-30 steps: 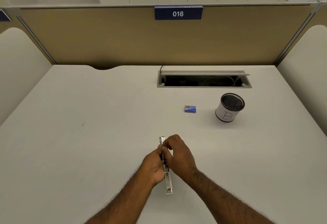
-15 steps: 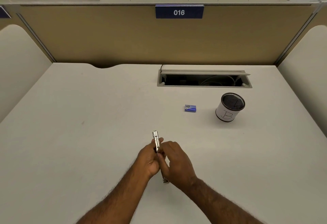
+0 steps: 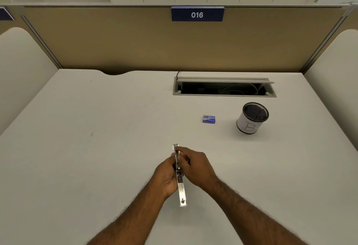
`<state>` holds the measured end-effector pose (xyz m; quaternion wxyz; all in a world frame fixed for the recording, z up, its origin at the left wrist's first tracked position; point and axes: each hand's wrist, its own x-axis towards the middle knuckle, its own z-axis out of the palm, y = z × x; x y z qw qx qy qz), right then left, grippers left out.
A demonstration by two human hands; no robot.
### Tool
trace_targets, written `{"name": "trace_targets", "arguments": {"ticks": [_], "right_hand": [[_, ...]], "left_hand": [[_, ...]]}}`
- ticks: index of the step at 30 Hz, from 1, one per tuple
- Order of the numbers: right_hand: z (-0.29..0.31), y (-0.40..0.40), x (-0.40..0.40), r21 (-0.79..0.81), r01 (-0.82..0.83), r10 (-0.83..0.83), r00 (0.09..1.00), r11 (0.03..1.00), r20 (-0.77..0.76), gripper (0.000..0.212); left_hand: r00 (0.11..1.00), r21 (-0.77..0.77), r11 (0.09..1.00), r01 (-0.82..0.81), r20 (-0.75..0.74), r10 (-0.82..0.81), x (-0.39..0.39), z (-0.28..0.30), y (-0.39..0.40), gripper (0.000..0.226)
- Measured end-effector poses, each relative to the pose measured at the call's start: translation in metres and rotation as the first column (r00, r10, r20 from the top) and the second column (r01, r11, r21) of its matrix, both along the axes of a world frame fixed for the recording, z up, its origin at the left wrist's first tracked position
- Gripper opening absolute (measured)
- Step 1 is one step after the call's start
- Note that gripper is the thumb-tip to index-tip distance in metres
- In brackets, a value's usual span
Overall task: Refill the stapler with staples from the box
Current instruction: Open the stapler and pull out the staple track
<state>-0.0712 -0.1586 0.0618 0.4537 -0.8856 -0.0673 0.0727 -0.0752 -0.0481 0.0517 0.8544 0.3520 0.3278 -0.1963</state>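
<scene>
A long silver stapler (image 3: 181, 190), swung out to full length, lies lengthwise toward me over the near middle of the desk. My left hand (image 3: 166, 175) grips it from the left at its middle. My right hand (image 3: 195, 165) curls round its far half from the right, fingertips at the metal near the far tip. The hands hide the stapler's middle; whether staples are in the channel cannot be seen. A small blue staple box (image 3: 208, 119) lies shut on the desk, well beyond the hands and to the right.
A white mesh pen cup (image 3: 251, 118) marked with a letter stands right of the staple box. Behind it an open cable tray (image 3: 224, 95) is set into the desk (image 3: 96, 148). A tan partition with a "016" sign (image 3: 197, 14) closes the back; curved dividers flank both sides.
Half a second ago the stapler was tilted with its near end hidden under my right hand; now it lies straight with its near end showing. Both hands have kept their hold on it.
</scene>
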Motion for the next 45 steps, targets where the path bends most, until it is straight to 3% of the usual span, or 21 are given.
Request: {"name": "trace_targets", "arguments": {"ticks": [11, 26, 35, 40, 45], "right_hand": [[-0.004, 0.009, -0.005, 0.070, -0.042, 0.048, 0.994, 0.997, -0.100, 0.036], [-0.009, -0.002, -0.012, 0.138, 0.057, -0.057, 0.998, 0.989, -0.007, 0.022], [-0.006, -0.006, 0.002, -0.068, 0.088, -0.085, 0.995, 0.994, 0.046, 0.019], [-0.004, -0.010, 0.002, -0.093, 0.055, -0.048, 0.996, 0.994, 0.072, 0.021], [-0.002, -0.014, -0.005, -0.311, -0.045, 0.090, 0.987, 0.949, 0.132, 0.024]], "left_hand": [[0.996, -0.026, 0.997, -0.071, -0.057, 0.069, 0.001, 0.000, 0.004, 0.025], [0.995, -0.015, 0.995, -0.095, -0.043, 0.094, 0.004, 0.003, 0.001, 0.021], [0.996, -0.001, 0.999, -0.047, -0.082, 0.046, 0.001, 0.010, -0.004, 0.021], [0.997, -0.013, 1.000, -0.024, -0.073, 0.023, -0.004, 0.014, -0.005, 0.021], [0.992, -0.091, 0.993, -0.076, -0.109, 0.065, -0.010, 0.010, -0.005, 0.019]]}}
